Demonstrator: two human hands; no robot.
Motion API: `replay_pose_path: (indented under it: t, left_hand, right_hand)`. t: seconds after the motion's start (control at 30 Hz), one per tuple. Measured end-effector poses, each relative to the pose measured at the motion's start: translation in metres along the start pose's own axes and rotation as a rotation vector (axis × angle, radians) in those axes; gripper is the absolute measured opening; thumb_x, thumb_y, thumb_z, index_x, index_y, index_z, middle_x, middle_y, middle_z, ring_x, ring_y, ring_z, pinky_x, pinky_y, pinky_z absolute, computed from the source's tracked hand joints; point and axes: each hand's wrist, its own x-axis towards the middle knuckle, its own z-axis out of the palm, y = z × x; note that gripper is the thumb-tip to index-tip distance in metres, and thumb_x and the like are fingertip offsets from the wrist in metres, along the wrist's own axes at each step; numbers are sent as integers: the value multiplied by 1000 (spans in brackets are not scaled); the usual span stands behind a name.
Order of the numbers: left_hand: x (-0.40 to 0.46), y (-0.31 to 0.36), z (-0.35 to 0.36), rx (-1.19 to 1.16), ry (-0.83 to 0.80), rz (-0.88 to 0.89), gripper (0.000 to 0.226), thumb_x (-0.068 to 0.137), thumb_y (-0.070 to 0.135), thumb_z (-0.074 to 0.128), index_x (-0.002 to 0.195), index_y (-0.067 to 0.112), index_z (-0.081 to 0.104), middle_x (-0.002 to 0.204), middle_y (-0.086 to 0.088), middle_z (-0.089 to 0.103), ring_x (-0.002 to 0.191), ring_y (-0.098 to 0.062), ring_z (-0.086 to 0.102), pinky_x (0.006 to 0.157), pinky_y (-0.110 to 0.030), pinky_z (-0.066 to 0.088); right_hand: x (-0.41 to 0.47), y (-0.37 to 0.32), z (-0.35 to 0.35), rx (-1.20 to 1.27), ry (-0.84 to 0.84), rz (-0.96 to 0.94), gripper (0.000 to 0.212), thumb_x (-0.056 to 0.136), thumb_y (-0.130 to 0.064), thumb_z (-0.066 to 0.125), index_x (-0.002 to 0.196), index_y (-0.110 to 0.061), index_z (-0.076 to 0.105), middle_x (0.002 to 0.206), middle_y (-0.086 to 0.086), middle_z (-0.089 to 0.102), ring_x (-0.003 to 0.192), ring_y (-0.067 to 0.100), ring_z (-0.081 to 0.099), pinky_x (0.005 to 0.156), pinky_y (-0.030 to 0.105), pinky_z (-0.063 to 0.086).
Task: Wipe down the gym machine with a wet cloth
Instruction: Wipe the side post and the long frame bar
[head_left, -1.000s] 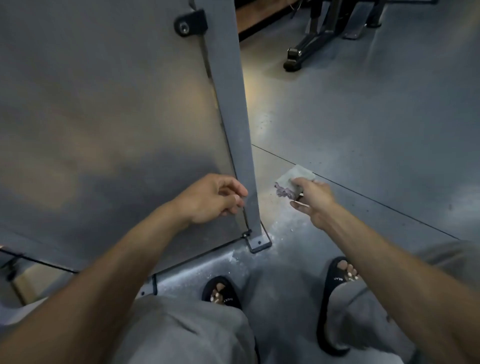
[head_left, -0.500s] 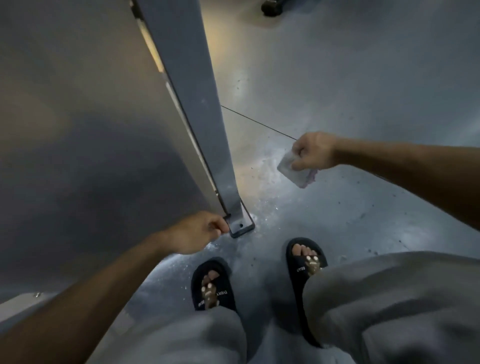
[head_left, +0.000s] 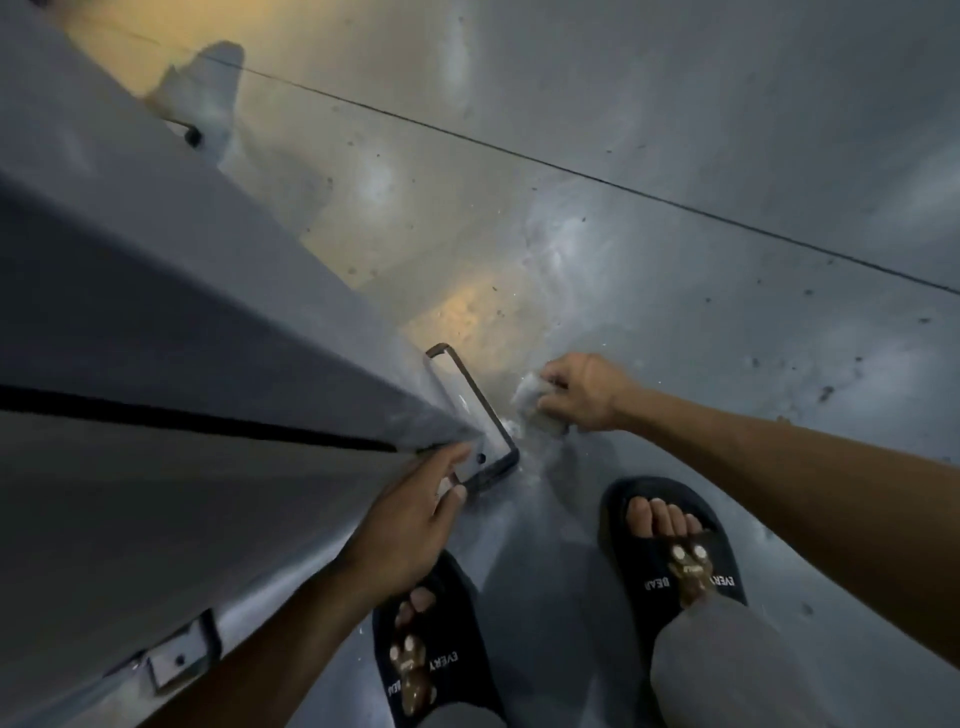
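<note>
The gym machine's grey panel and upright post (head_left: 218, 291) fill the left side, seen from above. The post ends in a flat foot plate (head_left: 475, 431) bolted to the floor. My right hand (head_left: 582, 392) grips a crumpled pale cloth (head_left: 530, 400) low down, just right of the foot plate, at floor level. My left hand (head_left: 415, 514) reaches to the post's bottom corner, with fingers extended and touching the edge by the foot plate.
Grey gym floor (head_left: 675, 234) with specks of dirt and a dark seam line (head_left: 519, 156) lies ahead. My two feet in black slides (head_left: 670, 545) (head_left: 426, 649) stand close to the machine. A second bracket (head_left: 179, 660) sits at the panel's lower left.
The view has tilted further down. My right hand dropped with the cloth to the floor beside the foot plate. My left hand shifted slightly onto the post's bottom corner.
</note>
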Motion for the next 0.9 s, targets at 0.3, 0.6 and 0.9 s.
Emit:
replay_pose_path:
  t: [0.3,0.6,0.9]
  left_hand:
    - [9,-2,19,-84,66,-95,48,108,30,49,149,51,37,150,27,45,136,10,42,117,-34,40]
    - [10,1,27,-172,123,-118,43,107,34,49,147,47,44,147,29,48,133,8,47,113,-36,44]
    - [7,2,33,-226,122,-140,42,108,24,48,147,39,47,144,24,51,129,11,47,109,-26,44]
  right_hand:
    - [79,-33,-9,81,225,-120,11,89,-17,68,99,-19,70,99,3,71,91,24,65,83,37,55]
    - [99,-78,15,-146,207,-174,13,84,-8,69,92,-18,71,90,2,67,83,25,63,72,38,56]
    - [65,-39,32,-174,-57,-304,12,100,-27,60,93,-19,66,96,0,59,89,23,60,82,40,52]
